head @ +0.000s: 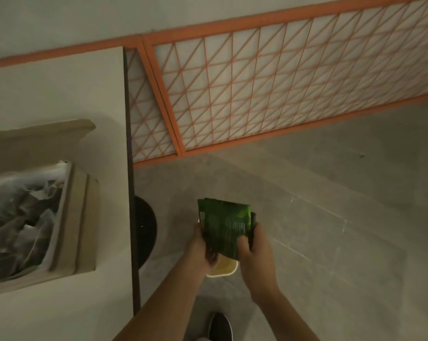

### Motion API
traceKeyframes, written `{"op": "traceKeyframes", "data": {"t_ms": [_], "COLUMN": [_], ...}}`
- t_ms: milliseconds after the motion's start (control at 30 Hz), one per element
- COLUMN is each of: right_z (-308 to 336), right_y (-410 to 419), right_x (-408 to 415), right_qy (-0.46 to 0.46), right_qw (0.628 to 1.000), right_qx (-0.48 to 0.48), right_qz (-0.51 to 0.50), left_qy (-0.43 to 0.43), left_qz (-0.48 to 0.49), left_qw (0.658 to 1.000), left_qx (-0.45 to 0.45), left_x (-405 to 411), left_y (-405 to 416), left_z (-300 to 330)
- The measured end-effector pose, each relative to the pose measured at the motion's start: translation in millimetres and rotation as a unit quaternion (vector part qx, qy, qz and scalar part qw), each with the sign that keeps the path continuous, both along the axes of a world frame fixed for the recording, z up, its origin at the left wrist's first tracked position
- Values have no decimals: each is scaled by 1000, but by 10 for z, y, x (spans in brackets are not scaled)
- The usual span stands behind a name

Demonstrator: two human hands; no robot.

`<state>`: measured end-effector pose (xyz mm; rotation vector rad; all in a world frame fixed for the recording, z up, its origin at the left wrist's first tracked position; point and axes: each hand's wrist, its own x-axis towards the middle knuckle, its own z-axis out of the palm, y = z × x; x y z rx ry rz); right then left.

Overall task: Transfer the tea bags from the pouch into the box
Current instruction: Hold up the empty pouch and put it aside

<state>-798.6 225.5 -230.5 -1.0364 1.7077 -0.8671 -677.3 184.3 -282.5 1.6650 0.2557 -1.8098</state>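
A green pouch (226,223) is held upright over the floor, between both hands. My left hand (203,247) grips its left edge and my right hand (253,247) grips its lower right corner, thumb on the front. Under the pouch a pale yellow tub (226,268) shows partly, and I cannot tell what bears it. An open cardboard box (70,217) sits on the white table at the left, lined with clear plastic and holding several dark sachets (18,217). Both hands are well to the right of the box, past the table edge.
The white table (60,99) fills the left side; its dark edge runs down the middle. A round black base (145,230) stands on the grey floor beside it. An orange lattice panel (281,77) lines the far side. My shoe (220,327) shows at the bottom.
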Motion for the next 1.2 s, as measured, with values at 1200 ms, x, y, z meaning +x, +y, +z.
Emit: {"op": "traceKeyframes", "data": {"t_ms": [1200], "right_z": [-879], "right_y": [-169], "right_x": [1], "right_qy": [68], "right_qw": [980], "right_qx": [115], "right_qz": [150], "left_qy": [-401], "left_qz": [-391], "left_qw": [804], "left_qx": [-198], "left_x": [88], "left_y": [-113], "left_z": [-29]}}
